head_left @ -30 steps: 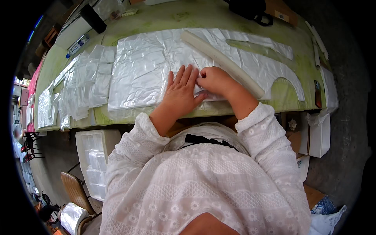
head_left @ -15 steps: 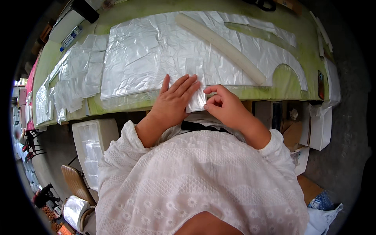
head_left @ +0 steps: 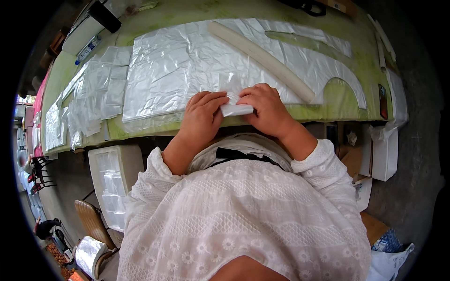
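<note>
At the near edge of the table, both hands grip a small clear plastic bag, its near part folded over into a short shiny flap. My left hand has its fingers curled at the left side of the bag. On the opposite side, my right hand is closed with its fingertips pressed on the bag. Beneath lies a large stack of crinkled clear plastic sheets, with a long off-white tube slanting across it. Both thumbs are mostly hidden.
Small clear bags overlap in rows to the left on the green-covered table. Beyond them lie a water bottle and a black cylinder. A phone rests at the right edge. Below left stand a pale bin and a chair.
My left hand, flat on the bag before, has curled its fingers around its left side. My right hand has moved forward onto the bag, whose near end is now folded up.
</note>
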### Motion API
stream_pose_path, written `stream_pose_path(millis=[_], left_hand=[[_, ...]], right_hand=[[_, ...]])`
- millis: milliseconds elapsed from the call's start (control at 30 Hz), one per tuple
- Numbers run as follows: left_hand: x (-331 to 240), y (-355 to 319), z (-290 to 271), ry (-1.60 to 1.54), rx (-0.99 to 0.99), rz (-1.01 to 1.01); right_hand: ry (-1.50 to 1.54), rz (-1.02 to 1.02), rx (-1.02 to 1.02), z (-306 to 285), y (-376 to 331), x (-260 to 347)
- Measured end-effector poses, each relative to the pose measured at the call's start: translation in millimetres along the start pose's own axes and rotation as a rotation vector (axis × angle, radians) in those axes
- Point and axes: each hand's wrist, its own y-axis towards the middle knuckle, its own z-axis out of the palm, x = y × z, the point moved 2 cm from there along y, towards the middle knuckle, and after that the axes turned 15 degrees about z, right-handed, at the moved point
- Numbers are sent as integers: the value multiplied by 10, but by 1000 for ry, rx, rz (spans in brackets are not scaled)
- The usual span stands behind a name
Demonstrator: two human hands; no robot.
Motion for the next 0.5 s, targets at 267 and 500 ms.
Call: stream_pose_path(millis=[267,500], left_hand=[[75,20,55,83,-104,-153],[97,54,45,151,-39,-231]], right_hand=[[-136,237,-39,169,190,-5],[-225,184,-69,216,187,5]])
